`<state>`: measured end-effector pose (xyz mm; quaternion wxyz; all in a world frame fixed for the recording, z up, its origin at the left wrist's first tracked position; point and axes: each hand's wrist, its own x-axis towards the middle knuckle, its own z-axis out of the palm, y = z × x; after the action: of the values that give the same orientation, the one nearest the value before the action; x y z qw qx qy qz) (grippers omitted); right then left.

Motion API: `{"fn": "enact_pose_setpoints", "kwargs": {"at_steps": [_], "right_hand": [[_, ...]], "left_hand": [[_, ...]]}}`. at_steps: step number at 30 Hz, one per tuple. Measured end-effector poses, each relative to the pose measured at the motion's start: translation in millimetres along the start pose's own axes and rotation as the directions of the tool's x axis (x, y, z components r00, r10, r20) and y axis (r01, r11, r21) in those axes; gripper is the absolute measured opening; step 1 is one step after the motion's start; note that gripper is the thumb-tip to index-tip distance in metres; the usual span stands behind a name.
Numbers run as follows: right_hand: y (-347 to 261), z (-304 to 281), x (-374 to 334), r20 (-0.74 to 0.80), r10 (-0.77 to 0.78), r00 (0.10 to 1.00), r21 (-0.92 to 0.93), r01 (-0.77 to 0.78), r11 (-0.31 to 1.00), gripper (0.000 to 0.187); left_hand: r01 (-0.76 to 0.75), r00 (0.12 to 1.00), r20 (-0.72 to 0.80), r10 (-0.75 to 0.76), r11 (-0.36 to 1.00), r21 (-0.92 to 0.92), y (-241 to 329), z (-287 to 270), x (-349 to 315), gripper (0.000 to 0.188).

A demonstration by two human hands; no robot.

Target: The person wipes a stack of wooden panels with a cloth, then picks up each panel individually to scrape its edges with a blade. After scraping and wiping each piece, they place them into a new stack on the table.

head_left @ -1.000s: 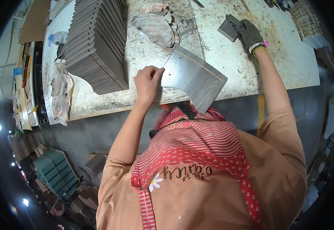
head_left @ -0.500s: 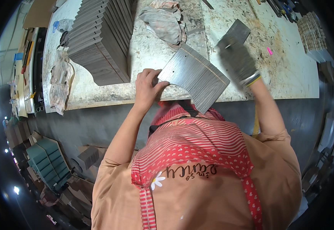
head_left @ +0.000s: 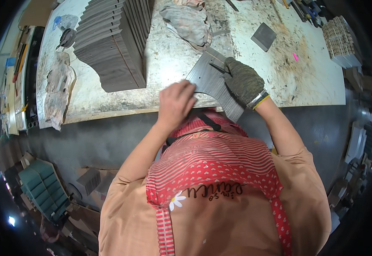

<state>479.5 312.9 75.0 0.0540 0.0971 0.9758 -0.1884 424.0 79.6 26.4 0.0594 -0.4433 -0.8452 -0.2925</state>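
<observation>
A grey wood-grain panel (head_left: 209, 70) with a curved cut-out in its near edge lies at the table's front, one corner jutting past the edge. My right hand (head_left: 245, 83), in a dark knitted glove, rests over the panel's right side. Its closed fingers grip a thin, dark, pointed tool (head_left: 216, 68) against the panel's face; the tool's exact kind does not show. At the panel's left corner is my bare left hand (head_left: 176, 102), fingers bent and smeared by motion. Whether it touches the panel is unclear.
A row of similar dark panels (head_left: 122, 64) stands at the left. Crumpled cloth (head_left: 186, 23) lies behind my panel, a dark square piece (head_left: 264, 37) and a pink bit (head_left: 295, 56) to the right. A light stack (head_left: 339, 40) stands at the right edge.
My right hand has moved left from beside the dark square piece onto the panel. My left hand has let go of the panel's corner and shifted slightly right and nearer to me.
</observation>
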Motion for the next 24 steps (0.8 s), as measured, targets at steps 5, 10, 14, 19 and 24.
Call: {"fn": "enact_pose_setpoints", "kwargs": {"at_steps": [5,10,14,19,24], "right_hand": [[0,17,-11,-0.09,0.018,0.996,-0.05,-0.023,0.998,0.044],[-26,12,-9,-0.057,0.175,0.983,-0.015,-0.176,0.984,0.044],[-33,13,-9,-0.05,0.275,0.96,0.085,-0.27,0.959,0.043],[-24,22,-9,-0.066,0.26,0.963,0.12,-0.251,0.96,0.043],[-2,43,-17,-0.291,-0.179,0.94,-0.279,0.095,0.956,0.043]], "left_hand": [[-0.139,0.977,0.158,0.142,0.99,-0.034,2,-2,-9,0.047],[-0.223,0.96,0.155,0.234,0.971,-0.089,-11,-4,-19,0.05],[-0.273,0.944,0.164,0.285,0.958,-0.093,-18,-5,-22,0.051],[-0.147,0.967,0.164,0.196,0.951,-0.271,-29,-9,-14,0.051],[0.06,0.997,-0.041,-0.07,0.976,-0.211,-36,-9,22,0.048]]}}
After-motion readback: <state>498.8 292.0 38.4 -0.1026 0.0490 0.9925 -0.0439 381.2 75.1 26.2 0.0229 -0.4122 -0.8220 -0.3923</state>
